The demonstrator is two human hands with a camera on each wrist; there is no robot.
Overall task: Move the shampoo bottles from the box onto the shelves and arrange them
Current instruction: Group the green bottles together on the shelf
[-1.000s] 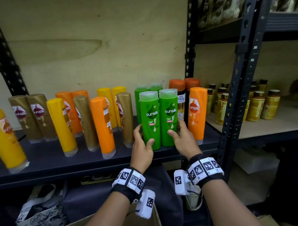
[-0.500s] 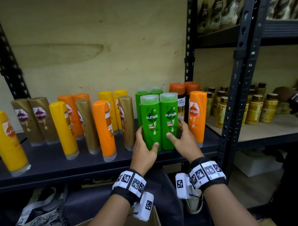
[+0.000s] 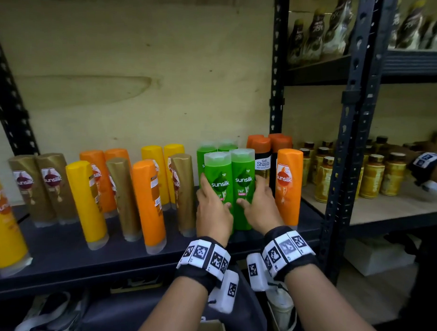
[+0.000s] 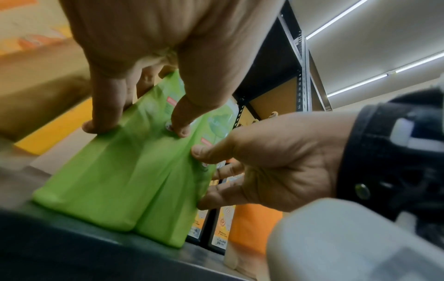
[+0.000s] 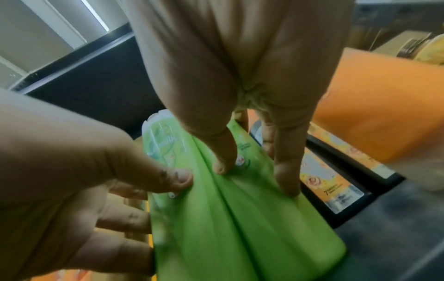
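Observation:
Two green Sunsilk bottles stand side by side near the front of the dark shelf [image 3: 68, 251]. My left hand [image 3: 215, 193] grips the left green bottle [image 3: 218, 172], thumb on its front and fingers along its left side. My right hand [image 3: 250, 191] grips the right green bottle [image 3: 244, 171] the same way from the right. In the left wrist view my left hand [image 4: 141, 123] pinches the left bottle [image 4: 100, 180]. In the right wrist view my right hand [image 5: 254, 171] pinches the right bottle [image 5: 264, 218]. More green bottles [image 3: 205, 150] stand behind. A cardboard box corner [image 3: 213, 329] shows below.
Gold, yellow and orange bottles [image 3: 147, 200] stand in rows to the left. An orange Sunsilk bottle [image 3: 288, 185] and a Shayla bottle [image 3: 262, 164] stand close on the right. A black upright post [image 3: 349, 157] divides off a shelf of amber jars [image 3: 372, 175], where another person's hand [image 3: 430, 170] reaches.
Both hands have stayed on the two green bottles and slid a little higher on them, and the pair has moved slightly deeper on the shelf. Another person's hand has appeared at the right.

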